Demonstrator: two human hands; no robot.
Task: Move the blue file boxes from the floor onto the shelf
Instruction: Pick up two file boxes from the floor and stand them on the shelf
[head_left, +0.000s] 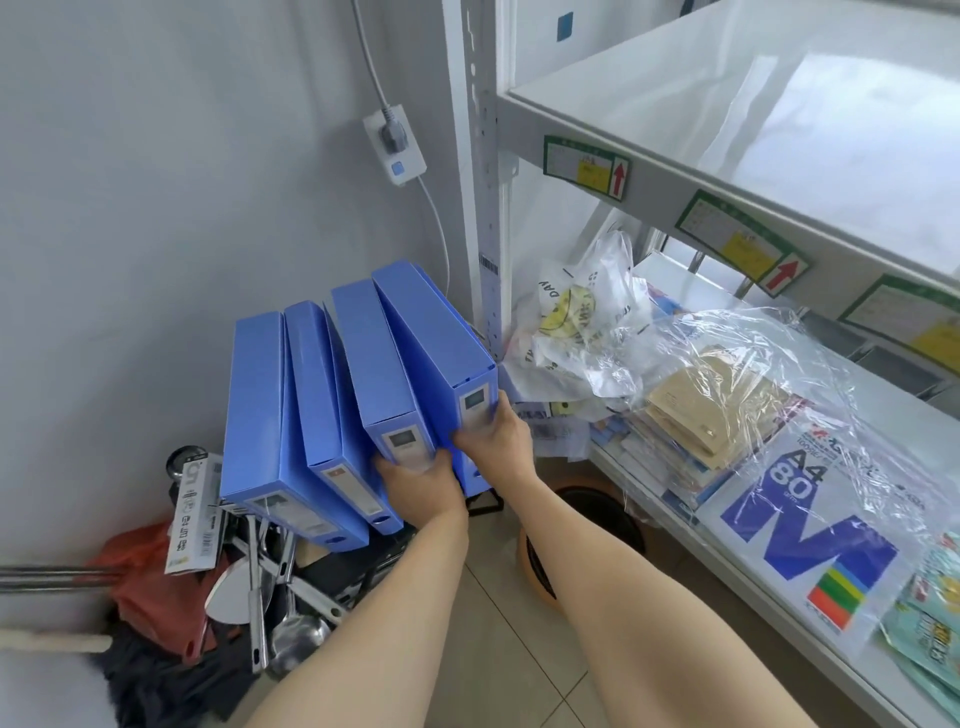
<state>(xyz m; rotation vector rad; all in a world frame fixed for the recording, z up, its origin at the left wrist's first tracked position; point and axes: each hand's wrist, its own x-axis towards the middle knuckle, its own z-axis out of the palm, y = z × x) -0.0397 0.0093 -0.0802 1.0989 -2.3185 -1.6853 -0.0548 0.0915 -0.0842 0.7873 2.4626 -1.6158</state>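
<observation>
Several blue file boxes stand in a leaning row against the grey wall, left of the shelf's post. My right hand (496, 434) grips the spine end of the rightmost blue file box (434, 332). My left hand (423, 486) holds the spine end of the neighbouring blue file box (371, 353). Two more blue boxes (260, 405) lean to their left, untouched. The white shelf's upper board (727, 104) is bare and glossy at the upper right.
The lower shelf board (883, 395) carries plastic bags (587, 312), envelopes and an A4 paper pack (800, 525). Metal ladles (291, 613), a red bag and dark clutter lie on the floor below the boxes. A wall socket (395, 143) has a cable hanging down.
</observation>
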